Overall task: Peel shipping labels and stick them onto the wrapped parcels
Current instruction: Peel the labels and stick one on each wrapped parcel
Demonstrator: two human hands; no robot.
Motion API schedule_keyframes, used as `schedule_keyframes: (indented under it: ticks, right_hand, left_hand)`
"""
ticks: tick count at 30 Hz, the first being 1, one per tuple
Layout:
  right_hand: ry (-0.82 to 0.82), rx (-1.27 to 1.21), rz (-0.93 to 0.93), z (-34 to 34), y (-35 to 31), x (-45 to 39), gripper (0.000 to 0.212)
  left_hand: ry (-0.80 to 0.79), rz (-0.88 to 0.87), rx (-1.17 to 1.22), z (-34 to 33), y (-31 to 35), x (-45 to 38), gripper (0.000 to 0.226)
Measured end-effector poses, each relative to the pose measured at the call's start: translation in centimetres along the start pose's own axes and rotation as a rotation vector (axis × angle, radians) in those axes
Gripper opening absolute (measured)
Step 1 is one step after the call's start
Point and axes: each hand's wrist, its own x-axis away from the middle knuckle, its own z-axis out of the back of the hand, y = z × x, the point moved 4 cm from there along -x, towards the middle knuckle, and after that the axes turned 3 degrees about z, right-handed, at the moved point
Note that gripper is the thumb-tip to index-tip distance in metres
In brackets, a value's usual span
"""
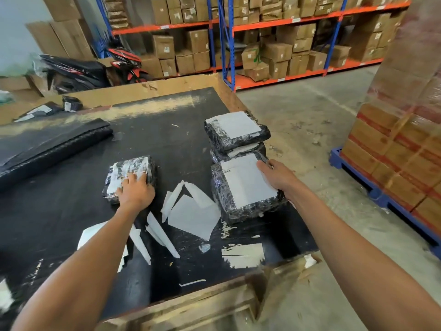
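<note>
A small black wrapped parcel [130, 174] lies left of centre on the black table top [155, 137]. My left hand [136, 191] rests on its near edge, fingers curled over it. At the right edge a larger black parcel [245, 189] carries a white label [248, 182]. My right hand [278, 174] grips its far right side, thumb on the label. Behind it a stack of labelled parcels [236, 131] stands.
Torn white backing papers [191, 211] litter the table between the parcels and toward the near edge. A roll of black wrap [55, 144] lies at the left. A blue pallet with boxes [393, 163] stands right, and shelving with cartons [274, 44] behind.
</note>
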Motion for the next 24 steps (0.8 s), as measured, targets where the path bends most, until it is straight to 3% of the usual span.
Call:
schedule_keyframes:
  ticks: [5,9,12,16,19,24]
  right_hand:
    - [-0.032,0.439,-0.068,0.4,-1.1,-0.4,0.057]
    - [0.163,0.655,0.171,-1.3,-4.3,0.1,0.046]
    - [0.174,0.735,0.304,-4.6,-5.9,0.4,0.039]
    - [0.342,0.606,0.557,-8.5,-8.3,1.8,0.024]
    - [0.131,0.402,0.692,-13.7,-10.9,2.9,0.022]
    - [-0.337,0.17,0.575,-23.5,-12.3,5.6,0.024]
  left_hand:
    - [-0.041,-0.065,0.041,-0.7,-1.2,1.2,0.066]
    - [-0.006,-0.072,0.158,-0.5,-2.1,2.3,0.056]
    - [0.035,-0.18,0.268,0.1,-2.8,3.7,0.041]
    - [0.048,-0.227,0.459,1.1,-4.5,5.5,0.029]
    - [0.058,-0.169,0.565,1.5,-8.0,5.7,0.024]
    - [0.015,-0.093,0.591,1.0,-14.1,6.3,0.037]
